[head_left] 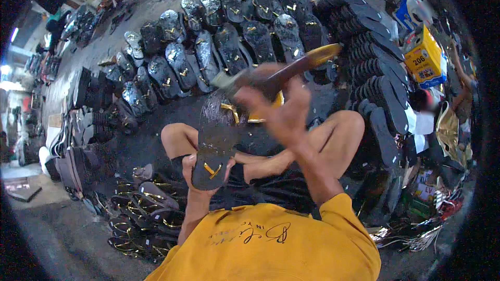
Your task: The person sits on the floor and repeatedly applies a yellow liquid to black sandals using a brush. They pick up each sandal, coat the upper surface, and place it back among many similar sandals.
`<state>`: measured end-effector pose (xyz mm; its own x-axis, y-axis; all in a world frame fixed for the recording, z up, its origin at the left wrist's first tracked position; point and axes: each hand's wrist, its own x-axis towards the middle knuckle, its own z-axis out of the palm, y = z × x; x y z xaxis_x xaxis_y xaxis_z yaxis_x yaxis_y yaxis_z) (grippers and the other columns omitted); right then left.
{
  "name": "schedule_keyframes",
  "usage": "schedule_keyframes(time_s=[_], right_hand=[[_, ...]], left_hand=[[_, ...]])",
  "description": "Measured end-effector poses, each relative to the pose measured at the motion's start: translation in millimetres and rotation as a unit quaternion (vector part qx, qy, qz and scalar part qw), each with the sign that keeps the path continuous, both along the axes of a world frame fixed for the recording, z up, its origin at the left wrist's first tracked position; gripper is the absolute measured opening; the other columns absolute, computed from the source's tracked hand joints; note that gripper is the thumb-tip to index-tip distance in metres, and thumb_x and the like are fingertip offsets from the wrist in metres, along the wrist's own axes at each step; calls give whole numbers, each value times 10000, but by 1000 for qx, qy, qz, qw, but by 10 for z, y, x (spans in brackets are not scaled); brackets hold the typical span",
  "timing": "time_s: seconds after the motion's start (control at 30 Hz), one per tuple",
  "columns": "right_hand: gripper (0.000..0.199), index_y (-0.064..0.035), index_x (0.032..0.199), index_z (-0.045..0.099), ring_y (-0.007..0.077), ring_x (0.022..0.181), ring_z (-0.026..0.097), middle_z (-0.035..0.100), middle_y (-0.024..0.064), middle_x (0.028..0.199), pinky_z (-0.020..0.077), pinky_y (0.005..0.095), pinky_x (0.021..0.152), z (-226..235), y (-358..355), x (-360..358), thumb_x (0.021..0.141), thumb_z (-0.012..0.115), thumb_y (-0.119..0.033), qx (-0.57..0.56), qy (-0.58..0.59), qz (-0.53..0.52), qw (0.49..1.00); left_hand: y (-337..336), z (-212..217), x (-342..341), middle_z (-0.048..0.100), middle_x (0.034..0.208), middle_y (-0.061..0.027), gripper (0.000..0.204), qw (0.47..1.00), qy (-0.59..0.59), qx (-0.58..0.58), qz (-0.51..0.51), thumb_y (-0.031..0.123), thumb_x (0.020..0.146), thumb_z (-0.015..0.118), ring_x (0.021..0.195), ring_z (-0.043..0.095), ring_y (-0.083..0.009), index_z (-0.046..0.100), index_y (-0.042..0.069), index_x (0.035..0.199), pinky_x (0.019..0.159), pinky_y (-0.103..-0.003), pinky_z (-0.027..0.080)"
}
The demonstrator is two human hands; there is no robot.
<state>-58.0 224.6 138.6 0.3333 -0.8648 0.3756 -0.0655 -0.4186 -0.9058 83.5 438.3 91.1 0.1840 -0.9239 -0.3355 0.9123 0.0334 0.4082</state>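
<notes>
**Inspector:** Sandal sole (216, 143), dark, with gold strap pieces on its face. It is held upright in front of the seated person's knees. The left hand (200, 174) cups its lower end, with fingers wrapped round the heel from beneath.

**Clerk:** Why held so?

**Inspector:** In my judgement, to turn the upper face toward the other hand and keep it steady. The right hand (278, 109) is clenched round the handle of a brush (291, 70), a long wooden tool with a pale tip. Its working end lies just above the left fingers' reach, at the top of the sole. The picture is blurred there, so I cannot tell whether it touches.

**Clerk:** And close by?

**Inspector:** A yellow tin (265, 106) sits just behind the right fingers, mostly hidden by them.

**Clerk:** Further out?

**Inspector:** Beyond the brush, rows of glossy soles (208, 47) lie face up and spread apart on the floor, apparently to dry. To the right of the right hand stand stacked dark soles (375, 67) on edge. Below the left fingers lies a heap of strapped sandals (140, 213). A yellow box (427, 57) stands well apart at the right.
</notes>
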Motion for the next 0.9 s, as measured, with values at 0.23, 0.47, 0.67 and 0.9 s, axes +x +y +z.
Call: schedule_keyframes(time_s=[0.23, 0.47, 0.67, 0.9], right_hand=[[366, -65, 1053, 785, 163, 770, 733, 789, 93, 905, 571, 297, 720, 2, -285, -109, 768, 922, -248, 26, -22, -35, 999], [154, -135, 887, 769, 261, 784, 723, 753, 80, 890, 571, 395, 692, 4, 759, -63, 757, 849, -160, -1, -33, 122, 992], [213, -103, 979, 793, 225, 707, 731, 742, 99, 791, 575, 350, 663, 36, 717, 46, 812, 859, -217, -19, -67, 82, 994], [241, -75, 934, 775, 249, 628, 683, 677, 62, 709, 568, 357, 650, -190, 792, -21, 836, 870, -274, -60, -69, 55, 994]], left_hand=[[-90, -374, 94, 640, 1353, -174, 649, 844, -529, 11, -86, 377, 987, 606, 1048, 701, -325, 445, 36, 1515, 848, -407, 618], [-664, -201, 164, 640, 1359, -157, 538, 997, 80, -18, 13, 377, 1057, 533, 1158, 680, -274, 477, 79, 1502, 971, -440, 593], [-849, -153, 175, 708, 1240, -136, 440, 996, 42, -69, 40, 391, 1092, 467, 1087, 711, -272, 602, 78, 1369, 941, -447, 606], [-867, -189, 119, 711, 1267, -119, 447, 993, 8, -100, 55, 401, 1095, 458, 1107, 712, -285, 589, 114, 1412, 966, -482, 594]])
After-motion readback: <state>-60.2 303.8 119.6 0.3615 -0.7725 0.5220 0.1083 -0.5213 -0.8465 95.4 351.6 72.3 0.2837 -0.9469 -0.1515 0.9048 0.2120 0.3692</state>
